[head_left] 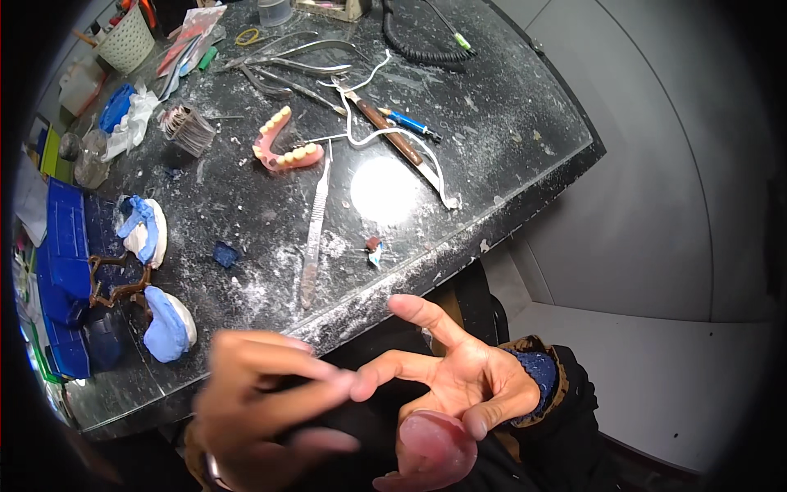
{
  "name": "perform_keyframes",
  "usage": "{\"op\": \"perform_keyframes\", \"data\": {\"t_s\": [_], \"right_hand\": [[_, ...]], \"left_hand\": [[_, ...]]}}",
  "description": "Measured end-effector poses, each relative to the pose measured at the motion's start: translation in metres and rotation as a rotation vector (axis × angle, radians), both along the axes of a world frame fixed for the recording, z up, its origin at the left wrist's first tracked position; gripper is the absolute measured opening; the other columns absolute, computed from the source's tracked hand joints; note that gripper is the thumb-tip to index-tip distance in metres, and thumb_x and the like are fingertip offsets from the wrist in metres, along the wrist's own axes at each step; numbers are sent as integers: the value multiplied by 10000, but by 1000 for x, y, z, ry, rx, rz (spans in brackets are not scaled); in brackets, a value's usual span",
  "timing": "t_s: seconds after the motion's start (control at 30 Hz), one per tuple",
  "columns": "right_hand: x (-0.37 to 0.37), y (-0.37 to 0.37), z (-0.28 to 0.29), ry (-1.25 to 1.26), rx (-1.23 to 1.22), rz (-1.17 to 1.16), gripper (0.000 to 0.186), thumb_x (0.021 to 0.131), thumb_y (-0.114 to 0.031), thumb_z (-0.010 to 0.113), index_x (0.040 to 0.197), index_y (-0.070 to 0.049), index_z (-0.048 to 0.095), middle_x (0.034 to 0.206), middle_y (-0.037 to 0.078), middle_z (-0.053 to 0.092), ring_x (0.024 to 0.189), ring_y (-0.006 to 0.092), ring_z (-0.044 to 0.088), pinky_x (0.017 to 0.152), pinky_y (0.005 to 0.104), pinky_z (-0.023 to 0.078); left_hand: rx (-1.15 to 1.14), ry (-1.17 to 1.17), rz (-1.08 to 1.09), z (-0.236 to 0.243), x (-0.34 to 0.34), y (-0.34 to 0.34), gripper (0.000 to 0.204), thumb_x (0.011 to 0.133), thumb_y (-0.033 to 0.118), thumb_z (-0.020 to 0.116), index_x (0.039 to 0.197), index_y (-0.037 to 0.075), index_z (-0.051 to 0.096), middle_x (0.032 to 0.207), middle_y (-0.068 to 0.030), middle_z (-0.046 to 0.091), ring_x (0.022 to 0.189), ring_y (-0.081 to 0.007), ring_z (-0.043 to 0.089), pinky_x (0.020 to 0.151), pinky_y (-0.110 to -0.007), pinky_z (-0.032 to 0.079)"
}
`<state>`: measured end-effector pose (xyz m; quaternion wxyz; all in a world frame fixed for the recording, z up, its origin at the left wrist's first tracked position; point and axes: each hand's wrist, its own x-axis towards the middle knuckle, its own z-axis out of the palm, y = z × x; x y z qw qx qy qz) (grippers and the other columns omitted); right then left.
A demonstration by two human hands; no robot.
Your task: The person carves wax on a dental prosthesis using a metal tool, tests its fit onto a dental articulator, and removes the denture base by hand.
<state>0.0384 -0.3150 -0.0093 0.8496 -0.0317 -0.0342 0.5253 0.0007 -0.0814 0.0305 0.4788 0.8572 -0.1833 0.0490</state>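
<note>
Flat packets (pixel 193 33): a loose pile of thin red, white and pale printed sachets or cards, fanned at the far left of the dark worktop (pixel 492 123), just beside a white perforated basket (pixel 127 37). Small torn wrapper scrap (pixel 374 250): red, white and blue, crumpled, lying near the worktop's front edge, right of a long metal scalpel handle (pixel 315 230). No signs or screens in view; print on packets too small to make out.
</note>
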Motion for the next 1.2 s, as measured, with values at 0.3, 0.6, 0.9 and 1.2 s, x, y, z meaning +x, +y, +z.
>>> {"op": "perform_keyframes", "data": {"t_s": [0.3, 0.6, 0.9, 1.2], "right_hand": [[8, 8, 7, -94, -98, 4, 1056, 826, 87, 600, 1456, -260, -172, 1434, 304, 170, 1321, 341, 344, 1043, 430, 343], [32, 11, 28, -230, -188, 84, 935, 896, -26, 567, 1457, -255, -145, 1402, 262, 231, 1309, 361, 357, 1061, 462, 339], [41, 12, 31, -331, -207, 91, 761, 927, -71, 543, 1447, -111, -11, 1376, 189, 334, 1270, 315, 435, 1065, 412, 344], [43, 22, 38, -334, -225, 138, 641, 942, -105, 529, 1428, -50, 115, 1391, 167, 349, 1274, 262, 434, 1066, 373, 336]], "left_hand": [[-33, 2, -223, -7, 15, -11, 418, 706, 473, 684, 959, 144, 738, 968, -20, 588, 925, -204, 486, 839, -346, 428], [-140, -132, -7, -9, 13, -18, 326, 700, 402, 683, 935, 182, 733, 894, 60, 641, 908, -172, 534, 931, -399, 414], [-89, -248, 447, -14, 13, -21, 529, 749, 606, 629, 799, 82, 680, 736, -38, 586, 861, -220, 515, 927, -484, 424], [-46, -244, 401, -9, 5, -1, 430, 778, 539, 611, 917, 141, 696, 860, 10, 632, 888, -193, 552, 954, -420, 417]]}}
